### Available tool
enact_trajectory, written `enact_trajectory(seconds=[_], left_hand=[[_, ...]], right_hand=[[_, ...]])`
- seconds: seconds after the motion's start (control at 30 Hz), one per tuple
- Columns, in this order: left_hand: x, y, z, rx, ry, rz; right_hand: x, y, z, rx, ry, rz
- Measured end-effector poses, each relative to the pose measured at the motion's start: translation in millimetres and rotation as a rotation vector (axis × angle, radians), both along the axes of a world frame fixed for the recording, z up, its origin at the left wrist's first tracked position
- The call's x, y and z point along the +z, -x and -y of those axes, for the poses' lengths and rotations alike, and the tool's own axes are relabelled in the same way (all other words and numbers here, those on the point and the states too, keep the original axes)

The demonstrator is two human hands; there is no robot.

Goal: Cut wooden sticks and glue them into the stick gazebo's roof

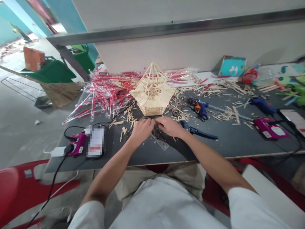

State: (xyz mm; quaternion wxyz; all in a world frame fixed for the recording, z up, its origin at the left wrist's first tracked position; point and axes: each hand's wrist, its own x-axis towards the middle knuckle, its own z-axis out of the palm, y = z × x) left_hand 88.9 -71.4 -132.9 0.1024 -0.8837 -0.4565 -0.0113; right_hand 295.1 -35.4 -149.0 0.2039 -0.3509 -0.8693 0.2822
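Observation:
My left hand (pixel 143 129) and my right hand (pixel 169 126) meet at the near side of a model built of thin wooden sticks (pixel 152 101), their fingers curled and almost touching. Whatever lies between the fingertips is too small or hidden to name. Under the hands a clear plastic ruler (pixel 162 143) lies slanted on the dark table (pixel 133 156). Just right of my right hand rests a hand cutter with a dark blue handle (pixel 203 133). The model has a pointed open-frame top and sloping slatted sides; it stands upright.
Clear and red plastic wrappers (pixel 102 92) pile up at the back left. Loose sticks (pixel 214 89) and a blue glue gun (pixel 202 109) lie to the right, beside another blue glue gun (pixel 262 104). A phone (pixel 96 141) and pink power strips (pixel 77 144) with cables sit near the edges.

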Motion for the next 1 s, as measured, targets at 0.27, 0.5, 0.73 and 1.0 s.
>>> enact_trajectory(seconds=[0.27,0.5,0.73,1.0], left_hand=[[-18.3,-2,1,0.021,0.052,0.023],[-23.3,-2,3,0.036,0.047,0.02],[-21.8,-3,4,0.026,0.027,0.018],[-30.2,-2,2,0.028,0.029,0.032]], right_hand=[[-21.8,-3,-8,0.044,-0.022,0.03],[-33.1,-3,-12,0.063,-0.072,-0.013],[-31.1,-4,-12,0.06,-0.06,-0.062],[-31.3,-4,-14,0.059,-0.033,-0.053]])
